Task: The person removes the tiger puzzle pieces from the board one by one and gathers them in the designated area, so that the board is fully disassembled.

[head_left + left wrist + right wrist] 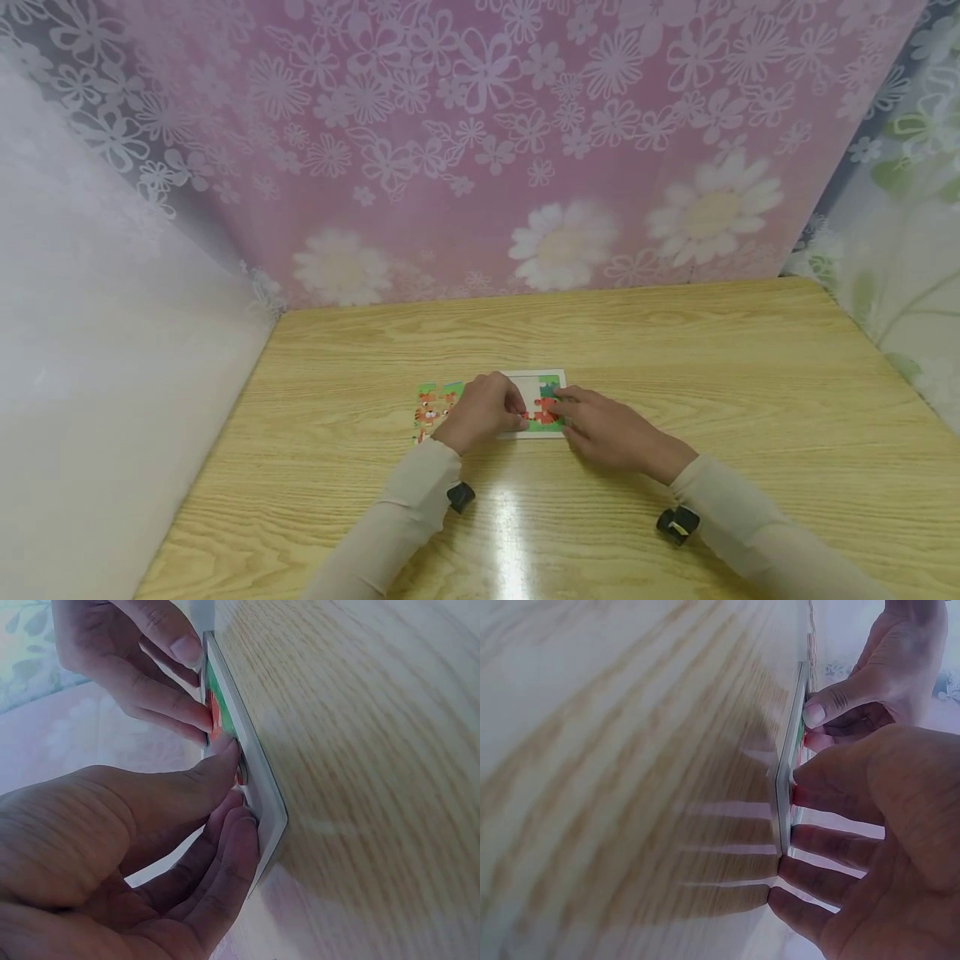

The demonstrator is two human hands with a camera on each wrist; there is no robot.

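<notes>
A small jigsaw puzzle tray [532, 372] with a white border lies flat on the wooden table. Along its right side sit fitted pieces [549, 414] in green and red. My left hand [486, 407] leans over the tray's left half and pinches a puzzle piece [241, 774] with red on it between thumb and fingers, low over the tray. My right hand [615, 432] lies at the tray's right edge, its fingers extended; in the right wrist view some fingertips rest on the border and others touch the table. The left hand covers part of the tray.
Loose puzzle pieces [426, 412] with an orange tiger picture lie left of the tray, partly behind the left hand. The wooden table [360, 350] meets a pink flowered curtain [450, 208] at the back. Pale sheets hang on both sides.
</notes>
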